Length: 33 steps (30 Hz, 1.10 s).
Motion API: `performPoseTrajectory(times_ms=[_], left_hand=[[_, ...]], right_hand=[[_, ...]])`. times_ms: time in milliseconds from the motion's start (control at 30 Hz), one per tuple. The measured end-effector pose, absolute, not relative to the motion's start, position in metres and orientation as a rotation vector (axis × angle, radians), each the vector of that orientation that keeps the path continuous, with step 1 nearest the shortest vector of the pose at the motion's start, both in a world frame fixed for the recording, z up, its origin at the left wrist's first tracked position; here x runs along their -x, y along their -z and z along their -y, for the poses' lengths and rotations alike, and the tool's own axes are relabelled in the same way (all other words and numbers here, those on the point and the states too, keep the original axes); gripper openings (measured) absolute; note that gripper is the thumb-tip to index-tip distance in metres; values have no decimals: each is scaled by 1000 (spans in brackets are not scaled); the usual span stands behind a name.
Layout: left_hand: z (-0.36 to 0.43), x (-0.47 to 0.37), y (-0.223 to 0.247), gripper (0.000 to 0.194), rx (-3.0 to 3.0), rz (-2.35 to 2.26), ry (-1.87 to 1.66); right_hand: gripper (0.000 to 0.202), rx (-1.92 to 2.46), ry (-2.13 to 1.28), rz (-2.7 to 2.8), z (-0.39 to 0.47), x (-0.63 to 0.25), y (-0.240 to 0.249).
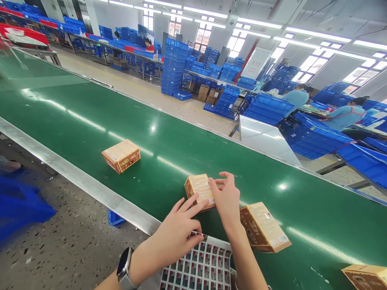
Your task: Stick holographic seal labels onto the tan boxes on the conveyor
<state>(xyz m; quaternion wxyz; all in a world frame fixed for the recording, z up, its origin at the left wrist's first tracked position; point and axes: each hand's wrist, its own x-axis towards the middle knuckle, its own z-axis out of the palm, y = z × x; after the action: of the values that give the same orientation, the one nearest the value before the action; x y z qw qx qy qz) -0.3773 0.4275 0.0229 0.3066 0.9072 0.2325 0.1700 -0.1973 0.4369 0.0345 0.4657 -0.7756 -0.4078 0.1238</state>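
Observation:
A small tan and brown box (201, 186) lies on the green conveyor belt (145, 125) in front of me. My left hand (181, 221) has its fingers spread, their tips on the near part of the box's top; its thumb is by the edge of a sheet of small stickers (198, 266). At the box's right side is my right hand (226, 197), fingers apart and bent, thumb against the box's edge. Another such box (266, 227) sits just right of my right wrist. A watch is on my left wrist.
A further box (121, 156) lies up the belt to the left, and one (365, 277) at the lower right. The metal rail (99, 193) runs along the belt's near side. Blue crates (173, 66) and several seated people are beyond the belt.

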Motion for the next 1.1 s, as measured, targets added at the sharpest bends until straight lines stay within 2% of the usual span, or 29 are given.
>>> performPoseTrajectory(times_ms=[133,233,333,433,600,767,867,967,1100], left_hand=[[-427,380,-20,10,-2342,-604,-562],[-426,386,-27,10,-2190,-688,-638],[-427,392,-41,13,-1980,-794,-510],[-428,396,-50,10,-1842,-850,-377],[-430,403,-50,18,-1772,-890,-315],[-428,407,-53,24,-1864,-913,-345],[-427,409,-55,24,-1874,-926,-374],[-428,414,-54,24,-1845,-947,-435],[-445,438,-43,20,-1915,-1089,-725]], right_hand=[[28,1851,-217,1184,-412,191,-53],[25,1721,-446,1506,-381,195,-69],[14,1637,-681,1767,-357,200,-76],[13,1655,-702,1856,-347,198,-71],[12,1683,-567,1976,-345,192,-56],[22,1516,-23,2055,-347,208,-48],[34,1350,143,2140,-352,219,-50],[29,1269,174,2154,-356,221,-53],[13,1225,-12,2055,-360,209,-53]])
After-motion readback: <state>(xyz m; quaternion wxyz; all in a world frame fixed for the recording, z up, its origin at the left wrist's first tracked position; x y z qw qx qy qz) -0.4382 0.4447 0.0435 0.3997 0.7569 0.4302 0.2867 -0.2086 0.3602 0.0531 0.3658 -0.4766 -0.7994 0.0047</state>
